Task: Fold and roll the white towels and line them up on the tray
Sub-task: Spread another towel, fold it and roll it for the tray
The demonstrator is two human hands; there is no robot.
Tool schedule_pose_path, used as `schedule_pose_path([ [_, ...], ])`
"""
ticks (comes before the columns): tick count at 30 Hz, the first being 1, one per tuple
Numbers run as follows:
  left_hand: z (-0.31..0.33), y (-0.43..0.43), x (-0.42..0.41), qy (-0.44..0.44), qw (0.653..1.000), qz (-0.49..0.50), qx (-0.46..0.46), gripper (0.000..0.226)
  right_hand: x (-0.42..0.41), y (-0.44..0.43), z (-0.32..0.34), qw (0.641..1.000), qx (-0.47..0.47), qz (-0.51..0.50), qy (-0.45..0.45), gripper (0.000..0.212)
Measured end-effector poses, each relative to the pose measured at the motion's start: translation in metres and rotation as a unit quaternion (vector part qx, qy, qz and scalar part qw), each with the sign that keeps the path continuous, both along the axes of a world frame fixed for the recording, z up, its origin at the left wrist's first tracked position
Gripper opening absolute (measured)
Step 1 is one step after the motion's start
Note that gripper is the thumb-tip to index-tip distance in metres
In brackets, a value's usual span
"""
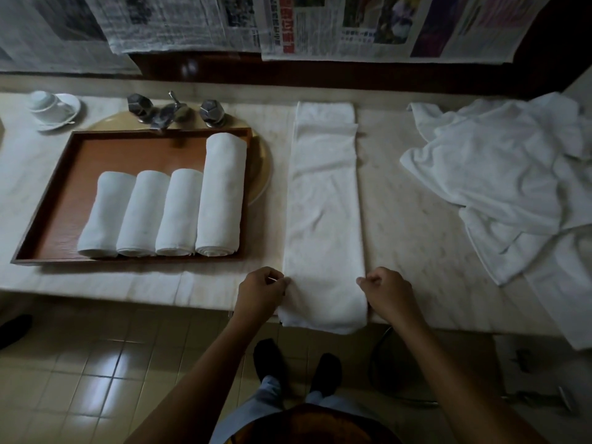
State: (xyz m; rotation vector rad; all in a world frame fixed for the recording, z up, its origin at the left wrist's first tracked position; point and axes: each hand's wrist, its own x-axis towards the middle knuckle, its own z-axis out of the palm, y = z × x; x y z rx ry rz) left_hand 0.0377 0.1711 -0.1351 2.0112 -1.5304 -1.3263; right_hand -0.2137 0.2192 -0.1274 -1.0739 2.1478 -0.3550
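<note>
Left hand (261, 291) and right hand (386, 291) pinch the six o'clock corners of the folded towel (323, 203), seemingly to roll it toward twelve.

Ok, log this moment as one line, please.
left hand: pinches folded towel near end | right hand: pinches same end | tray: four rolled towels | loose towels: heaped at right

One head-worn wide-angle view looks forward and steeply down onto the bench (416, 203) at close range. The left hand (261, 293) and right hand (389, 293) sit low-centre. The towel (323, 203) runs up-frame between and beyond them. The floor (96, 363) lies below them.
</note>
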Motion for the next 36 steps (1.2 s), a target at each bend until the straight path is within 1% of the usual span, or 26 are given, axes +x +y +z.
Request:
schedule_pose_path([
  [1, 0.000, -0.001, 0.001, 0.005, 1.000, 0.002, -0.004, 0.012, 0.000, 0.002, 0.000, 1.000, -0.004, 0.002, 0.002, 0.023],
  [4, -0.001, 0.000, 0.003, -0.051, 0.998, -0.026, -0.028, 0.009, 0.001, 0.007, -0.002, 1.000, 0.003, 0.016, 0.021, 0.018],
  [6, -0.004, 0.002, 0.003, -0.072, 0.996, -0.032, -0.031, 0.008, 0.002, 0.008, -0.005, 0.999, 0.002, 0.015, 0.037, 0.019],
  [10, -0.004, 0.005, 0.001, -0.065, 0.997, -0.023, -0.039, 0.011, 0.005, 0.002, -0.005, 0.998, -0.015, 0.010, 0.053, 0.027],
  [12, -0.002, 0.007, 0.000, -0.060, 0.997, -0.025, -0.050, 0.018, 0.004, 0.000, -0.007, 0.998, -0.013, 0.019, 0.064, 0.023],
  [14, -0.002, 0.007, -0.001, -0.067, 0.996, -0.034, -0.053, 0.018, 0.005, 0.001, -0.007, 0.996, -0.010, 0.025, 0.084, 0.019],
  [16, -0.003, 0.007, -0.002, -0.081, 0.995, -0.034, -0.052, 0.016, 0.009, 0.005, -0.011, 0.987, -0.057, 0.048, 0.140, 0.021],
  [17, -0.004, 0.007, -0.002, -0.084, 0.994, -0.033, -0.053, 0.016, 0.013, 0.007, -0.012, 0.978, -0.103, 0.075, 0.164, 0.024],
  [18, -0.004, 0.007, -0.003, -0.085, 0.994, -0.031, -0.056, 0.015, 0.017, 0.007, -0.014, 0.967, -0.157, 0.111, 0.170, 0.030],
  [20, -0.004, 0.009, -0.004, -0.086, 0.994, -0.032, -0.058, 0.015, 0.027, 0.002, -0.017, 0.934, -0.244, 0.214, 0.151, 0.040],
  [21, -0.004, 0.010, -0.004, -0.086, 0.994, -0.032, -0.058, 0.015, 0.032, -0.004, -0.019, 0.913, -0.258, 0.278, 0.150, 0.045],
  [23, -0.005, 0.013, -0.003, -0.081, 0.994, -0.032, -0.059, 0.015, 0.045, -0.018, -0.026, 0.871, -0.237, 0.398, 0.162, 0.052],
  [24, -0.006, 0.013, -0.002, -0.080, 0.994, -0.034, -0.061, 0.015, 0.048, -0.029, -0.030, 0.855, -0.216, 0.441, 0.168, 0.054],
  [26, -0.006, 0.014, -0.002, -0.090, 0.993, -0.042, -0.061, 0.013, 0.051, -0.057, -0.037, 0.839, -0.172, 0.481, 0.189, 0.055],
  [28, -0.006, 0.011, -0.002, -0.093, 0.993, -0.046, -0.056, 0.012, 0.048, -0.095, -0.043, 0.839, -0.151, 0.476, 0.215, 0.056],
  [32, -0.006, 0.006, -0.001, -0.095, 0.993, -0.060, -0.042, 0.013, 0.041, -0.180, -0.042, 0.860, -0.102, 0.434, 0.247, 0.057],
  [34, -0.006, 0.005, -0.001, -0.091, 0.993, -0.056, -0.041, 0.013, 0.037, -0.209, -0.039, 0.864, -0.095, 0.431, 0.243, 0.056],
  [36, -0.006, 0.003, 0.000, -0.088, 0.994, -0.046, -0.044, 0.015, 0.033, -0.222, -0.036, 0.859, -0.096, 0.444, 0.238, 0.055],
])
